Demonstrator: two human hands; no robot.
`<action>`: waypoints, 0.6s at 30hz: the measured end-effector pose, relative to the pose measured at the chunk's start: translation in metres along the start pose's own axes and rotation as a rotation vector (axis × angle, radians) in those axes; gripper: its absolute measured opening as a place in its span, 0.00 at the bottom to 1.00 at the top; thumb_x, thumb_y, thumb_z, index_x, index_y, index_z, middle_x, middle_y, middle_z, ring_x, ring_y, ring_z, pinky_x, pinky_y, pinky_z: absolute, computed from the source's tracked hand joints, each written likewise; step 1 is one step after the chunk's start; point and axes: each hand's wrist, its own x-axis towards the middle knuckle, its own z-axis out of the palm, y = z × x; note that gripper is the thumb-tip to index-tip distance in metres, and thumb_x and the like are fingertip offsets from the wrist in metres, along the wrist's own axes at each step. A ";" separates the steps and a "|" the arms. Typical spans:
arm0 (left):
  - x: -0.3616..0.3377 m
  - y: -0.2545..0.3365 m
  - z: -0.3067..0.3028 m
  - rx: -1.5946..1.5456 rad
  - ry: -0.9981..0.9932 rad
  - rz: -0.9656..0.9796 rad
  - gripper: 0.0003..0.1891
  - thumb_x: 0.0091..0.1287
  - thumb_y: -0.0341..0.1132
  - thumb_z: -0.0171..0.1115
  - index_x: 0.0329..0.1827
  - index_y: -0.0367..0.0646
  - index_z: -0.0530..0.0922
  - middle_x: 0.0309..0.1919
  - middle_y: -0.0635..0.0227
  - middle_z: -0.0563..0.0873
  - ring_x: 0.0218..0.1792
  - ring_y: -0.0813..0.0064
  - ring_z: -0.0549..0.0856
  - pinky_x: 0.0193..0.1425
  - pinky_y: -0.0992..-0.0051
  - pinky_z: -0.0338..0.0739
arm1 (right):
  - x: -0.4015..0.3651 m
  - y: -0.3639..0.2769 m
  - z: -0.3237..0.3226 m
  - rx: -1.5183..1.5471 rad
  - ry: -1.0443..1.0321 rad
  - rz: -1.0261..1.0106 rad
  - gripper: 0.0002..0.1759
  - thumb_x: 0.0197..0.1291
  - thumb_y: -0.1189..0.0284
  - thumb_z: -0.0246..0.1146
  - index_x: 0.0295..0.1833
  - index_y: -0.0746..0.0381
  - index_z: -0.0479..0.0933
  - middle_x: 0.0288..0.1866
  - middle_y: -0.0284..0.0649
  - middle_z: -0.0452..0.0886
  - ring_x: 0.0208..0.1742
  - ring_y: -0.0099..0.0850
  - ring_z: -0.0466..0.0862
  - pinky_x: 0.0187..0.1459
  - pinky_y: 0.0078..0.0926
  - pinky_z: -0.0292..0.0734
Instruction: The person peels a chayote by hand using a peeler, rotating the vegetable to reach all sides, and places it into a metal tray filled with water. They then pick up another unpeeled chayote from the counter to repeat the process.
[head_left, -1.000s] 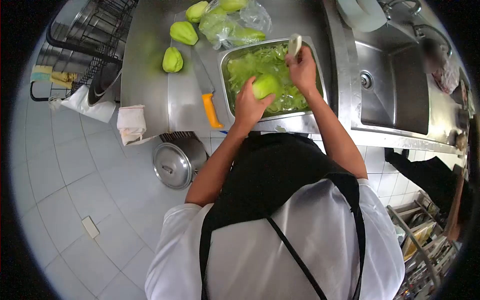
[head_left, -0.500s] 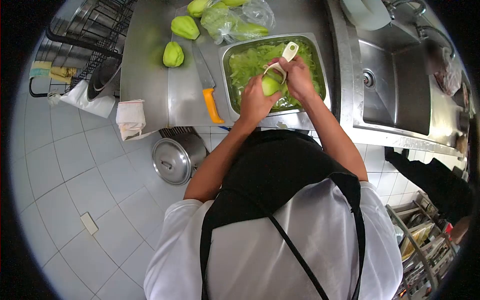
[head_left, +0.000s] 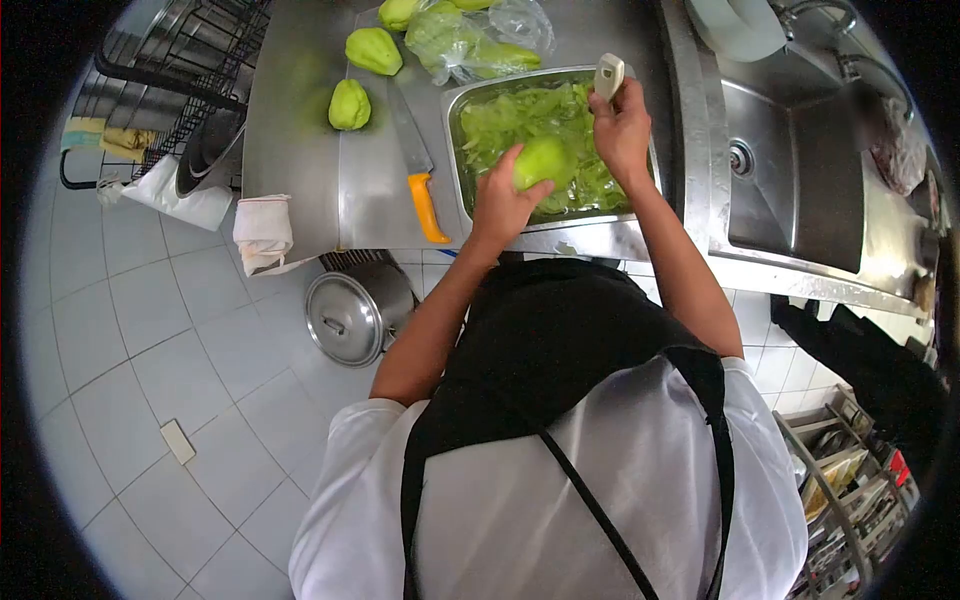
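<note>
Peeling session looks somewhere in the middle, I'd say. The steel pan (head_left: 560, 226) is already piled with pale green peelings (head_left: 515, 120), so a good few have clearly been done.

The left hand (head_left: 497, 207) is wrapped around a chayote (head_left: 543, 162), held over the near half of the pan just above the scraps. The side that shows looks smooth and light, so I'd guess it's mostly stripped. Can't see the underside though.

The right hand (head_left: 622, 128) is clenched on a white peeler (head_left: 608, 75), lifted over the pan's far rim and well clear of the fruit, so the blade isn't on it right now.

What's left: two whole chayotes (head_left: 349, 104) with skin on sit on the counter to the left of the pan, past the orange-handled knife (head_left: 420, 180) that lies just beside its left wall. There's another at the far left corner, plus more inside the plastic bag (head_left: 480, 40) behind the pan. The sink (head_left: 790, 170) is off to the pan's right.
</note>
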 end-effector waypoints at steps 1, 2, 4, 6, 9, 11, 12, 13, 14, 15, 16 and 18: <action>0.002 0.001 -0.002 -0.002 -0.013 -0.015 0.35 0.54 0.39 0.76 0.64 0.34 0.73 0.49 0.44 0.85 0.52 0.47 0.84 0.59 0.60 0.77 | 0.001 0.001 0.003 0.140 -0.010 0.048 0.18 0.63 0.77 0.65 0.55 0.70 0.69 0.40 0.47 0.84 0.41 0.35 0.86 0.43 0.34 0.80; 0.003 0.002 -0.004 0.004 -0.015 -0.022 0.35 0.53 0.39 0.76 0.63 0.34 0.73 0.48 0.44 0.85 0.52 0.47 0.85 0.59 0.60 0.77 | 0.003 0.004 0.006 0.280 -0.019 0.097 0.18 0.63 0.77 0.64 0.55 0.69 0.68 0.41 0.47 0.84 0.41 0.35 0.86 0.42 0.34 0.80; 0.002 0.005 -0.006 0.019 -0.026 -0.033 0.35 0.52 0.38 0.76 0.63 0.34 0.73 0.46 0.45 0.86 0.50 0.48 0.85 0.58 0.61 0.78 | 0.002 0.004 0.009 0.493 -0.046 0.271 0.17 0.64 0.78 0.63 0.55 0.68 0.68 0.41 0.46 0.84 0.41 0.35 0.86 0.41 0.33 0.81; 0.002 0.001 -0.011 0.044 -0.080 -0.123 0.38 0.53 0.41 0.78 0.65 0.35 0.72 0.50 0.47 0.86 0.52 0.54 0.86 0.58 0.64 0.78 | -0.001 0.006 0.010 0.639 -0.091 0.521 0.15 0.65 0.78 0.62 0.54 0.67 0.68 0.42 0.45 0.83 0.40 0.34 0.85 0.39 0.32 0.81; -0.002 -0.011 -0.011 0.088 -0.090 -0.140 0.41 0.50 0.44 0.79 0.66 0.36 0.71 0.53 0.48 0.85 0.54 0.56 0.85 0.59 0.65 0.78 | -0.006 0.020 0.012 0.697 -0.162 0.680 0.09 0.67 0.79 0.59 0.50 0.67 0.71 0.42 0.44 0.83 0.40 0.33 0.85 0.39 0.28 0.83; -0.003 -0.016 -0.009 0.118 -0.124 -0.149 0.43 0.47 0.46 0.80 0.66 0.36 0.71 0.53 0.48 0.84 0.55 0.55 0.85 0.59 0.64 0.77 | -0.012 0.024 0.018 0.741 -0.164 0.724 0.06 0.67 0.78 0.59 0.47 0.67 0.72 0.40 0.43 0.82 0.39 0.33 0.85 0.38 0.28 0.83; -0.002 -0.011 -0.009 0.133 -0.167 -0.174 0.44 0.46 0.47 0.80 0.66 0.35 0.71 0.53 0.47 0.84 0.55 0.54 0.84 0.60 0.64 0.77 | -0.016 0.021 0.020 0.762 -0.167 0.750 0.05 0.67 0.78 0.59 0.46 0.67 0.72 0.39 0.43 0.82 0.38 0.33 0.85 0.37 0.29 0.83; 0.000 -0.004 -0.010 0.149 -0.206 -0.196 0.45 0.45 0.49 0.80 0.65 0.35 0.71 0.53 0.46 0.84 0.55 0.54 0.84 0.60 0.63 0.77 | -0.018 0.017 0.022 0.740 -0.168 0.737 0.04 0.67 0.78 0.58 0.45 0.66 0.73 0.39 0.43 0.82 0.38 0.32 0.85 0.37 0.29 0.83; 0.004 0.002 -0.009 0.190 -0.225 -0.212 0.46 0.44 0.48 0.80 0.65 0.32 0.70 0.53 0.44 0.84 0.55 0.52 0.84 0.60 0.63 0.77 | -0.019 0.014 0.023 0.719 -0.168 0.722 0.04 0.68 0.77 0.58 0.44 0.66 0.73 0.38 0.43 0.82 0.37 0.32 0.85 0.37 0.29 0.83; 0.007 0.010 -0.006 0.231 -0.245 -0.228 0.47 0.44 0.48 0.79 0.64 0.30 0.69 0.53 0.42 0.83 0.55 0.50 0.84 0.60 0.62 0.77 | -0.020 0.011 0.022 0.697 -0.166 0.708 0.03 0.68 0.77 0.58 0.43 0.66 0.73 0.37 0.43 0.82 0.36 0.32 0.85 0.36 0.29 0.83; 0.010 0.014 -0.003 0.272 -0.267 -0.245 0.48 0.43 0.48 0.79 0.64 0.27 0.68 0.53 0.40 0.83 0.55 0.49 0.84 0.60 0.62 0.77 | -0.020 0.008 0.021 0.698 -0.173 0.718 0.03 0.68 0.77 0.58 0.43 0.66 0.73 0.37 0.43 0.82 0.36 0.31 0.84 0.36 0.29 0.83; 0.021 0.016 0.003 0.294 -0.351 -0.341 0.52 0.41 0.50 0.79 0.64 0.23 0.66 0.53 0.38 0.82 0.56 0.48 0.83 0.60 0.62 0.77 | -0.020 0.005 0.019 0.700 -0.183 0.737 0.03 0.68 0.77 0.58 0.43 0.65 0.73 0.37 0.43 0.82 0.35 0.31 0.84 0.35 0.29 0.83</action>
